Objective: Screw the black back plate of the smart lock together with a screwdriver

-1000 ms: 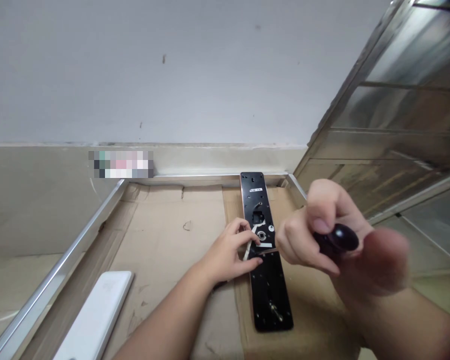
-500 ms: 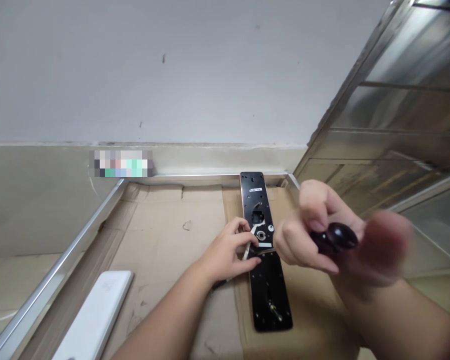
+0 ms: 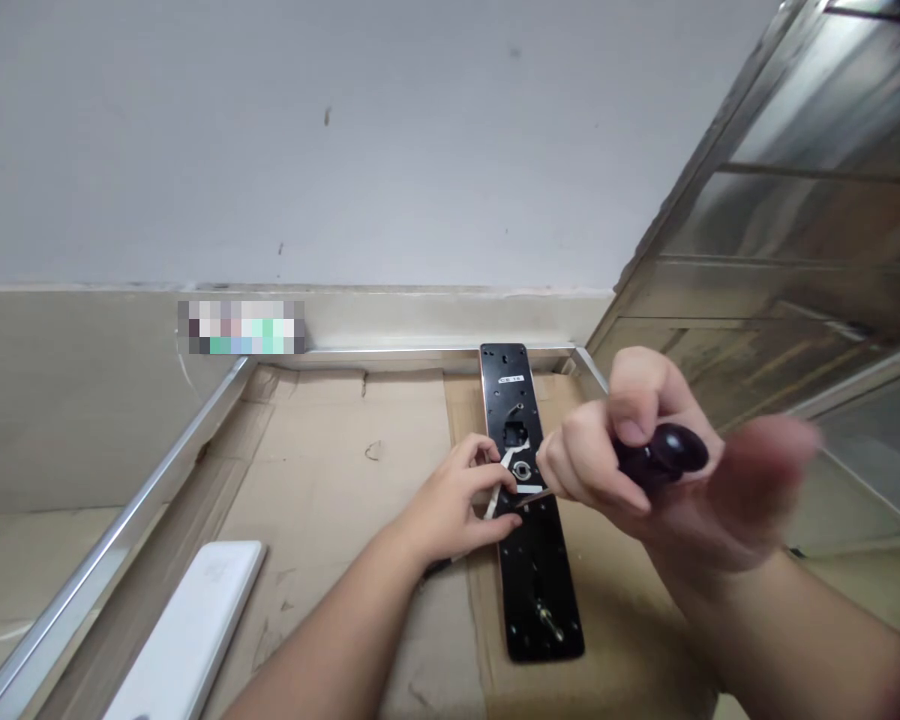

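Note:
A long black panel (image 3: 538, 580), which looks like the back of a door lock, lies lengthwise on the cardboard. My left hand (image 3: 461, 500) rests at its left edge, thumb and fingers curved and apart on its surface. A white strip, seemingly a cable (image 3: 507, 459), passes by those fingers. To the right, my right hand (image 3: 592, 455) is wrapped round a screwdriver with a black handle (image 3: 664, 458). Its thin metal shaft (image 3: 536, 498) slants down-left to the panel, with the tip between my left thumb and forefinger. Whether a screw is under the tip cannot be seen.
A white oblong object (image 3: 187, 630) lies at the lower left. Cardboard (image 3: 330, 480) covers the table, bordered by a raised metal rim (image 3: 127, 530). A wall (image 3: 390, 150) rises behind, and metallic panels (image 3: 780, 230) stand at the right.
My right hand has shifted slightly left and up with the screwdriver, and its wrist has turned a little. My left hand and the panel look the same.

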{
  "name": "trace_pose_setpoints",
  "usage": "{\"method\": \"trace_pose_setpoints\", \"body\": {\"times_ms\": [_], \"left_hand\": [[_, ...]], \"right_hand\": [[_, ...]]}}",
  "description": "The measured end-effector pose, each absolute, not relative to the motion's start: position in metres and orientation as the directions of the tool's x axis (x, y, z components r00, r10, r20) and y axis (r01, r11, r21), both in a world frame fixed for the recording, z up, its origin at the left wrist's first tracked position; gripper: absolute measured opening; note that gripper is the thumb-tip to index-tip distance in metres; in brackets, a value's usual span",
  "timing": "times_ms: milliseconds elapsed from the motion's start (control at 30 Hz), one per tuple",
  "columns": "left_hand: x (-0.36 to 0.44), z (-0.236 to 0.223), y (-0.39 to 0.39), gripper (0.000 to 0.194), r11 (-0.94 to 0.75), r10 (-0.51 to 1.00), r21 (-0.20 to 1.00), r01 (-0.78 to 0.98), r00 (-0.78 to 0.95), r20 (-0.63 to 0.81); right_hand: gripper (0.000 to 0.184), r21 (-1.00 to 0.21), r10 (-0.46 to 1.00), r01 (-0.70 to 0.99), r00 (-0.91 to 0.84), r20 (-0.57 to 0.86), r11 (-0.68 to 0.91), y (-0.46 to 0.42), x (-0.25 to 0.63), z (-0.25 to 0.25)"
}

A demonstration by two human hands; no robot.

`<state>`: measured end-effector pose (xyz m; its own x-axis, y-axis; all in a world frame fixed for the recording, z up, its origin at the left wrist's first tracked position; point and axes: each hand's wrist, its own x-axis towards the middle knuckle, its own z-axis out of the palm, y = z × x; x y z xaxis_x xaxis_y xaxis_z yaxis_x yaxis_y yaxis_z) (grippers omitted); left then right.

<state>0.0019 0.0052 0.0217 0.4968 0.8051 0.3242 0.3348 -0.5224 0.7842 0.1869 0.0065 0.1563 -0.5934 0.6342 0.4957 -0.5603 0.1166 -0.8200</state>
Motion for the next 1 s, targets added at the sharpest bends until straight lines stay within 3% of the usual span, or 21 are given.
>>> {"method": "trace_pose_setpoints", "body": {"times_ms": [100, 200, 267, 333, 467, 567, 667, 767, 900, 1000], "left_hand": [[0.002, 0.021, 0.005, 0.026, -0.526, 0.807, 0.782, 0.334, 0.488, 0.334], [0.002, 0.021, 0.005, 0.023, -0.521, 0.806, 0.786, 0.332, 0.494, 0.325], [0.001, 0.022, 0.005, 0.021, -0.517, 0.807, 0.785, 0.34, 0.5, 0.315], [0.001, 0.023, 0.005, 0.022, -0.524, 0.805, 0.777, 0.349, 0.501, 0.318], [0.002, 0.022, 0.005, 0.026, -0.533, 0.801, 0.769, 0.354, 0.503, 0.324], [0.002, 0.02, 0.005, 0.024, -0.535, 0.803, 0.771, 0.345, 0.491, 0.337], [0.002, 0.02, 0.005, 0.02, -0.532, 0.802, 0.776, 0.338, 0.494, 0.335], [0.002, 0.022, 0.005, 0.02, -0.535, 0.797, 0.771, 0.345, 0.509, 0.325], [0.002, 0.021, 0.005, 0.02, -0.547, 0.794, 0.764, 0.343, 0.503, 0.342], [0.003, 0.02, 0.005, 0.021, -0.543, 0.8, 0.76, 0.356, 0.495, 0.34]], "right_hand": [[0.034, -0.838, 0.599, -0.507, -0.614, 0.515, 0.2, 0.006, 0.191, 0.16], [0.047, -0.914, 0.509, -0.388, -0.765, 0.394, 0.124, 0.007, 0.198, 0.167], [0.053, -0.905, 0.484, -0.426, -0.79, 0.376, 0.007, 0.006, 0.198, 0.167], [0.049, -0.861, 0.551, -0.508, -0.727, 0.409, -0.033, 0.006, 0.194, 0.164], [0.036, -0.838, 0.669, -0.526, -0.572, 0.474, 0.144, 0.009, 0.189, 0.159], [0.042, -0.895, 0.608, -0.403, -0.667, 0.429, 0.19, 0.011, 0.196, 0.164], [0.058, -0.93, 0.488, -0.356, -0.798, 0.354, 0.092, 0.01, 0.201, 0.168], [0.055, -0.887, 0.528, -0.459, -0.763, 0.374, -0.035, 0.006, 0.196, 0.164], [0.037, -0.837, 0.616, -0.528, -0.614, 0.494, 0.145, 0.007, 0.188, 0.156], [0.038, -0.883, 0.56, -0.427, -0.69, 0.458, 0.196, 0.01, 0.192, 0.157]]}}
